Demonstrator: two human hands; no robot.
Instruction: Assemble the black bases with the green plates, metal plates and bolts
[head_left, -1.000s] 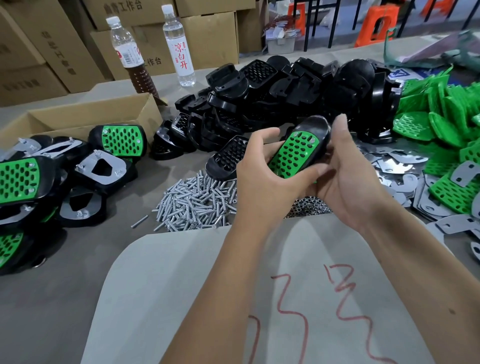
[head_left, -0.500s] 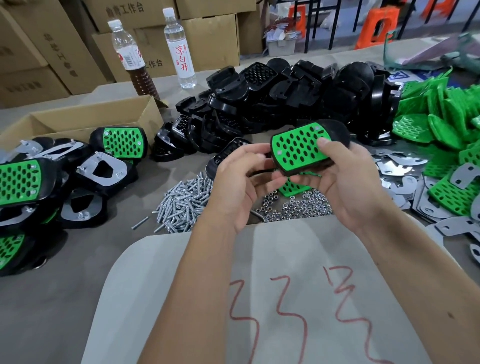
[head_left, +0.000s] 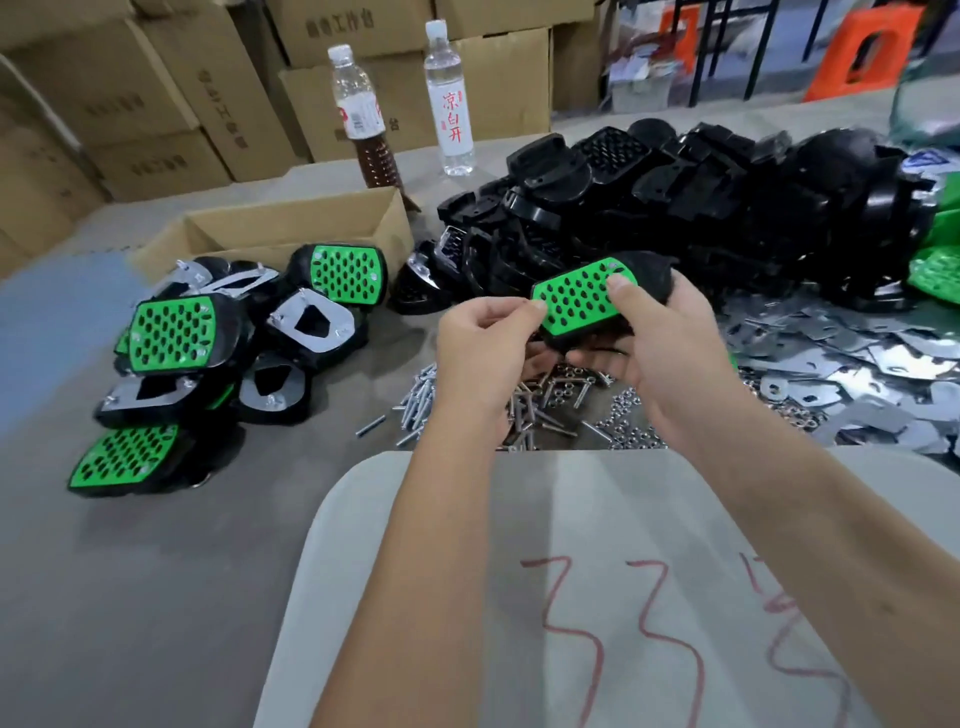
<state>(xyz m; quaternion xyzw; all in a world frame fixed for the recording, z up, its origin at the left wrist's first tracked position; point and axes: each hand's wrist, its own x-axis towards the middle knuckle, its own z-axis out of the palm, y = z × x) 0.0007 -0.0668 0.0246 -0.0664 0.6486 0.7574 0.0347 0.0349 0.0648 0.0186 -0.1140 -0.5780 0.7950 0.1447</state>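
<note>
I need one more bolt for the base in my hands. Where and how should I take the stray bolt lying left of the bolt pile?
Pinch the stray bolt at mid-shaft, coming straight down from above. It lies flat and alone on the table, clear of the bolt pile, so a fingertip grip across its thin length should lift it cleanly.

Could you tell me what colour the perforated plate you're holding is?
Bright green plate; head view.

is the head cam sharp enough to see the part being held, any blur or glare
Head view: the held green plate between left hand and right hand is fairly sharp; the edges are soft and bent by the wide lens; the metal plates glint; lighting is even, shadows soft.
</note>
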